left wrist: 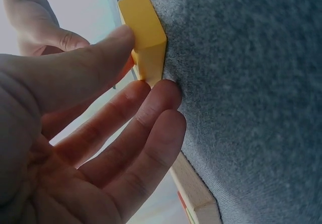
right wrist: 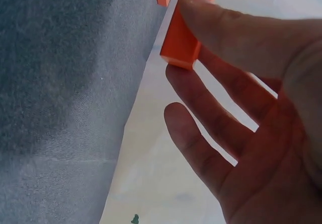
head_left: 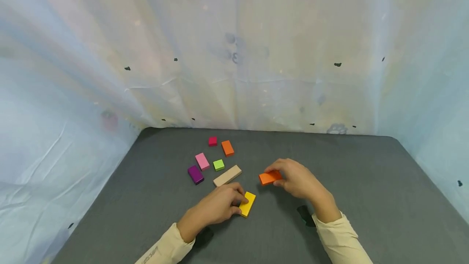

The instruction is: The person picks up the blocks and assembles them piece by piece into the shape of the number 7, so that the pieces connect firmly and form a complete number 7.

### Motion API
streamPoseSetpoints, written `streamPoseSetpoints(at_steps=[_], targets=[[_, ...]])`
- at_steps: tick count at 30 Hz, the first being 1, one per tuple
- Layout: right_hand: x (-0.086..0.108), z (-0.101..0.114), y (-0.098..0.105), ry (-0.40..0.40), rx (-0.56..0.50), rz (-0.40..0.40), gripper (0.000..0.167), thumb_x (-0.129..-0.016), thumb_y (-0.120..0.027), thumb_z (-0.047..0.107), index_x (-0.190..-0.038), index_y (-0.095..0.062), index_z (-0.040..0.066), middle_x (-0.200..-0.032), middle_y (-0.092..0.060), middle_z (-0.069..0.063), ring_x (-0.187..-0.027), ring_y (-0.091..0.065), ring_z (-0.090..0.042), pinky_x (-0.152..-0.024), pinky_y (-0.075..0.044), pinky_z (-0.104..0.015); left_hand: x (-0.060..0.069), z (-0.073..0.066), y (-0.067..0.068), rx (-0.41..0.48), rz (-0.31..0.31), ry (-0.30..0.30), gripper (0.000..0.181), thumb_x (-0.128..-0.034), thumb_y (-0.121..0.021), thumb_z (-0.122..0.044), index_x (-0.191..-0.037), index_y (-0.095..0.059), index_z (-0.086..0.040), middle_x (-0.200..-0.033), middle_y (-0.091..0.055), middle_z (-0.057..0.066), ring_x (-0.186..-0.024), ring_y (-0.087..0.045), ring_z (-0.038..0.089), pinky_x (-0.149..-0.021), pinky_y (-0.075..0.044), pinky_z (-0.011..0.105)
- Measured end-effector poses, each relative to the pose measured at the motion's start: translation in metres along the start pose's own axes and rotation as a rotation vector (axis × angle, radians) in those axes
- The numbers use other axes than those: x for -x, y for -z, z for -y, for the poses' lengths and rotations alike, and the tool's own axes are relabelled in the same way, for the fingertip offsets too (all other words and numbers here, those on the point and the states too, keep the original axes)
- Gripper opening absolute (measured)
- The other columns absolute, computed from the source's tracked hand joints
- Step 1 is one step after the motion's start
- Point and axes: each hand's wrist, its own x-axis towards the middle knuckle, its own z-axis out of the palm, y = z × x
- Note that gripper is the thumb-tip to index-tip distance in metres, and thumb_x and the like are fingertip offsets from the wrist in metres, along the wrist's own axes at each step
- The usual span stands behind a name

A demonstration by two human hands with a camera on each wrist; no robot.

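Head view, lower centre: left hand (head_left: 217, 204) pinches yellow block (head_left: 248, 203) (long axis slanting up-right), right hand (head_left: 297, 179) holds orange block (head_left: 268, 178) apart, farther up-right.

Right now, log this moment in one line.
left grip: pinches yellow block | right grip: holds orange block above table | wooden block: lies on table

Head camera: mounted above the table (head_left: 366, 182), facing forward and down; widest view, covering the left hand (head_left: 218, 205), right hand (head_left: 297, 178) and curtain (head_left: 278, 31) beyond. Left wrist camera: close range, facing the yellow block (left wrist: 143, 22); view rolled, table at right. Right wrist camera: close range, facing the held orange block (right wrist: 179, 45); rolled oppositely, table at left. Overlap: head and left wrist share the yellow block and both hands; head and right wrist share the held orange block.
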Motion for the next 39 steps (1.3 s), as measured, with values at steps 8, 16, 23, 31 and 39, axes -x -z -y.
streamPoseSetpoints(at_steps=[8,16,23,31,39], targets=[[0.001,0.000,-0.010,-0.008,0.002,0.029,0.036,-0.081,-0.080,0.006,-0.114,-0.074,0.020,-0.114,-0.070,0.002,-0.108,-0.064,-0.022,-0.094,-0.051,-0.045,0.002,-0.001,-0.003,0.026,0.020,0.035,0.026,-0.0857,-0.078,-0.017,-0.112,-0.077,-0.018,-0.106,-0.064,-0.007,-0.092,-0.060,0.005,-0.081,-0.052,0.021],[-0.001,0.002,-0.015,0.004,-0.006,0.037,0.036,-0.081,-0.080,0.006,-0.113,-0.074,0.020,-0.114,-0.071,0.002,-0.108,-0.064,-0.021,-0.093,-0.052,-0.044,0.004,0.000,-0.004,0.045,0.025,0.050,0.027,-0.0838,-0.080,-0.014,-0.111,-0.077,-0.016,-0.105,-0.064,-0.006,-0.079,-0.055,0.001,-0.072,-0.049,0.017],[-0.004,0.004,-0.016,0.006,0.000,0.048,0.035,-0.082,-0.080,0.006,-0.113,-0.075,0.021,-0.113,-0.071,0.003,-0.107,-0.064,-0.021,-0.092,-0.052,-0.044,0.003,-0.001,-0.003,0.050,0.021,0.057,0.028,-0.0838,-0.080,-0.014,-0.111,-0.077,-0.015,-0.106,-0.064,-0.005,-0.081,-0.056,0.001,-0.074,-0.050,0.018],[-0.004,0.004,-0.017,0.015,0.006,0.043,0.036,-0.082,-0.080,0.005,-0.113,-0.075,0.021,-0.112,-0.070,0.003,-0.106,-0.064,-0.020,-0.092,-0.052,-0.043,0.001,-0.002,-0.001,0.050,0.029,0.050,0.028,-0.0842,-0.080,-0.014,-0.112,-0.077,-0.014,-0.107,-0.064,-0.005,-0.080,-0.056,0.002,-0.071,-0.048,0.017],[-0.007,0.009,-0.016,0.031,0.031,0.021,0.036,-0.082,-0.079,0.003,-0.113,-0.074,0.021,-0.113,-0.070,0.003,-0.109,-0.063,-0.022,-0.093,-0.052,-0.044,-0.001,-0.003,0.000,0.034,0.019,0.042,0.027,-0.0841,-0.080,-0.012,-0.111,-0.078,-0.014,-0.106,-0.064,-0.005,-0.077,-0.054,0.002,-0.069,-0.046,0.016]])
